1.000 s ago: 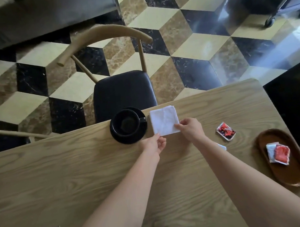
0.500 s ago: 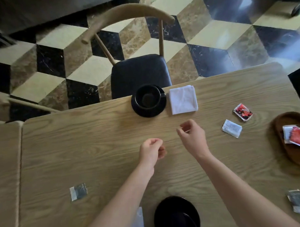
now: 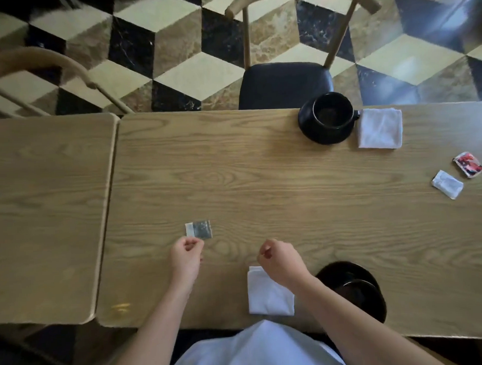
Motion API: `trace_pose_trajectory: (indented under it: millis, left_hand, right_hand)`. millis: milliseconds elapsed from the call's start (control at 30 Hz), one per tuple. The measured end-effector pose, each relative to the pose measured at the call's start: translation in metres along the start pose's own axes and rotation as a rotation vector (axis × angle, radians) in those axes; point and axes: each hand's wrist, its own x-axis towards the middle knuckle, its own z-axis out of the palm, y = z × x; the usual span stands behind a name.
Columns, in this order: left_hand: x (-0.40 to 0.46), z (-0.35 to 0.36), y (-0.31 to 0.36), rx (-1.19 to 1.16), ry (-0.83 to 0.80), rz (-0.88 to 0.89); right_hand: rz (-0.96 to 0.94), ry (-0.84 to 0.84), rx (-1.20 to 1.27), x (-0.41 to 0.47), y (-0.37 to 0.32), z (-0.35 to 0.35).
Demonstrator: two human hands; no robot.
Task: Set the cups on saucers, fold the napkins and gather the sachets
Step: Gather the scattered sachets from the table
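i see my left hand (image 3: 185, 255), fingers curled and empty, just short of the small silvery foil sachet (image 3: 199, 229), its long axis along the wooden table's (image 3: 262, 187) near edge; right hand (image 3: 278, 260) farther.

Wooden table (image 3: 261, 181): two saucers with cups (image 3: 331, 118), two folded napkins (image 3: 380, 128), three sachets (image 3: 199, 229).

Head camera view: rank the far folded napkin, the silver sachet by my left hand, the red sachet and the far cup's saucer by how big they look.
1. far saucer
2. far folded napkin, close behind
3 and 4. silver sachet and red sachet: they look alike; the silver one lies nearer the camera, so no ranking.
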Motion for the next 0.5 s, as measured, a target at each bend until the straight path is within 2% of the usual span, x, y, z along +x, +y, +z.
trace_pose_trajectory:
  millis: [67,133,267,400,500]
  left_hand:
    - [0.017,-0.014,-0.002,0.151,0.085,0.140]
    - [0.033,-0.022,-0.002,0.406,0.112,0.322]
    - [0.058,-0.019,0.000,0.719,-0.060,0.571]
    - [0.077,-0.010,0.012,0.882,-0.125,0.564]
    - [0.079,-0.013,0.015,0.951,-0.166,0.509]
  right_hand:
    - [0.017,0.000,-0.015,0.000,-0.010,0.014]
    - [0.029,0.000,-0.010,0.001,-0.021,0.025]
    - [0.115,0.009,0.102,0.008,-0.046,0.047]
    - [0.202,0.014,0.302,0.019,-0.066,0.062]
    - [0.224,0.017,0.362,0.019,-0.068,0.069]
